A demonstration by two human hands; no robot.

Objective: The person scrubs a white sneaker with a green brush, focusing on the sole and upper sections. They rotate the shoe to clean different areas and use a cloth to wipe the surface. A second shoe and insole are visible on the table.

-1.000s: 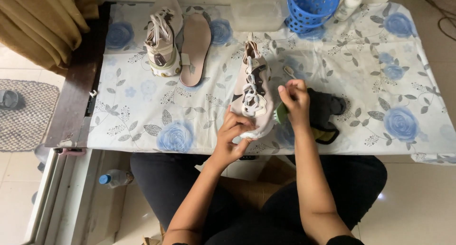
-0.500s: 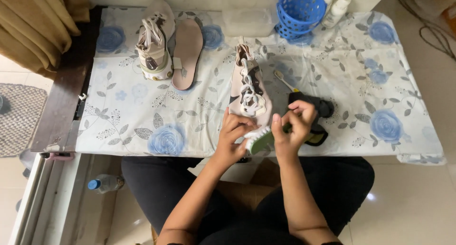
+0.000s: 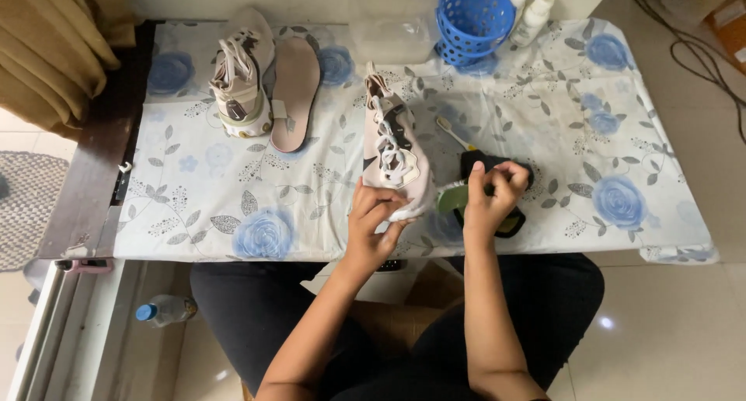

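Observation:
A pale pink sneaker [image 3: 392, 144] with white laces lies on the flowered tablecloth [image 3: 194, 199], toe away from me. My left hand [image 3: 373, 222] grips its heel end at the table's near edge. My right hand [image 3: 491, 195] is closed around a green-handled scrub brush [image 3: 451, 199] with white bristles, just right of the shoe's heel. A black cloth or pad [image 3: 517, 176] lies under and behind that hand. A toothbrush [image 3: 454, 135] rests between the shoe and the black pad.
The second sneaker [image 3: 239, 82] and a loose insole [image 3: 294, 90] lie at the back left. A blue plastic basket [image 3: 474, 16], two white bottles [image 3: 530, 12] and a clear container [image 3: 392, 36] stand at the back. A curtain [image 3: 54, 43] hangs left; a water bottle [image 3: 167, 310] lies on the floor.
My right hand has slid from the shoe's heel to the right and now holds the green brush beside the shoe. The left hand stays on the heel.

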